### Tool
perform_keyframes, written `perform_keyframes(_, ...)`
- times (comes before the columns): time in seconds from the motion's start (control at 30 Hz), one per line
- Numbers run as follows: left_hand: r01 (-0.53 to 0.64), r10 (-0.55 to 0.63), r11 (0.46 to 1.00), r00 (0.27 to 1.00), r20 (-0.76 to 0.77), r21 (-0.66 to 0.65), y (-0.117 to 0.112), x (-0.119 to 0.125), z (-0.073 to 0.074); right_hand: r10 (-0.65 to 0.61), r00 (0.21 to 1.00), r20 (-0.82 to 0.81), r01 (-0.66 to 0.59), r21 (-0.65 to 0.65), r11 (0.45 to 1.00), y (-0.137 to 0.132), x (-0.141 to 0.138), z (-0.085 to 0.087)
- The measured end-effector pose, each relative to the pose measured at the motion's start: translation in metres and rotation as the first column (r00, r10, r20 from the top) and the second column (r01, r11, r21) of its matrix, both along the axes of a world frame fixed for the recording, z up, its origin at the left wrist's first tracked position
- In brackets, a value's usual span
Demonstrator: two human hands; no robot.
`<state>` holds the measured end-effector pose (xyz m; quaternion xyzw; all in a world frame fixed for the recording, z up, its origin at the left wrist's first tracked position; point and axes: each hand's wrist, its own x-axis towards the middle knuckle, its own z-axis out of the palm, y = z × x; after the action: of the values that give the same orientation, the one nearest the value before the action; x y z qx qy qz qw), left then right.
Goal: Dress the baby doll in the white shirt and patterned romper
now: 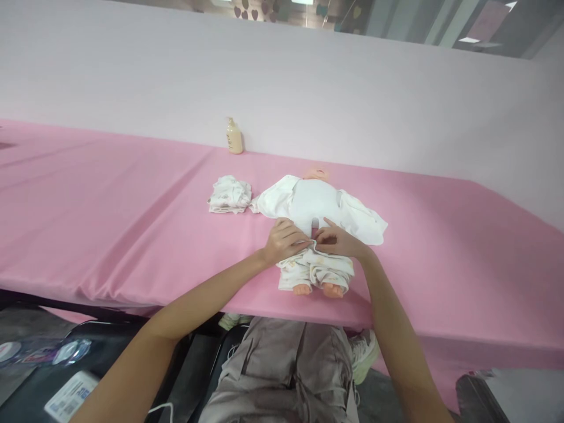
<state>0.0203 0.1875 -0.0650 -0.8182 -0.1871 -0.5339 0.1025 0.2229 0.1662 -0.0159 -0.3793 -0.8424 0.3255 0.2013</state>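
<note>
A baby doll (pixel 315 200) lies on its back on the pink-covered table, its feet towards me and its head at the far side. Its upper body is plain white, with loose white sleeves spread to both sides. Patterned white pants (pixel 332 269) are bunched around its lower legs, and the toes poke out below. My left hand (pixel 285 239) is closed on the left part of the waistband. My right hand (pixel 337 239) pinches the waistband near its middle, fingers bent. The fingertips of both hands are close together.
A folded stack of patterned cloth (pixel 230 195) lies left of the doll. A pump bottle (pixel 234 137) stands against the white wall. Below the table's front edge, a plastic water bottle (pixel 46 352) and a white box (pixel 73 395) rest on a black chair (pixel 26 390).
</note>
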Motion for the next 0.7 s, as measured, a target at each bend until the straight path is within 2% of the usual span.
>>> perform_keyframes(0.1, 0.058, -0.057, 0.998, 0.998, -0.035, 0.012, -0.0003, -0.0006, 0.0004, -0.029, 0.999, -0.022, 0.028, -0.046, 0.999, -0.0006, -0.0016, 0.0008)
perform_keyframes(0.2, 0.059, -0.059, 0.998, 0.998, -0.019, -0.038, 0.0004, 0.0007, 0.0001, -0.057, 0.996, -0.075, 0.050, -0.086, 0.995, 0.0005, -0.0023, 0.0006)
perform_keyframes(0.33, 0.042, -0.035, 0.975, 0.999, 0.036, -0.218, 0.0014, 0.0032, -0.0013, -0.063, 0.990, -0.128, 0.044, -0.144, 0.989, 0.0013, 0.0014, 0.0003)
perform_keyframes(0.5, -0.009, 0.034, 0.903, 0.998, 0.050, -0.430, 0.0005, 0.0047, -0.0017, -0.025, 0.981, -0.191, -0.030, -0.279, 0.960, -0.0026, 0.0052, 0.0036)
perform_keyframes(0.6, -0.033, 0.035, 0.871, 0.999, -0.006, -0.490, -0.0003, 0.0053, -0.0005, 0.012, 0.996, -0.089, -0.029, -0.197, 0.980, -0.0054, 0.0021, 0.0069)
perform_keyframes(0.7, -0.050, 0.009, 0.886, 0.996, -0.091, -0.462, -0.0007, 0.0049, 0.0015, -0.031, 0.998, 0.053, 0.034, -0.068, 0.997, -0.0062, -0.0031, 0.0069)
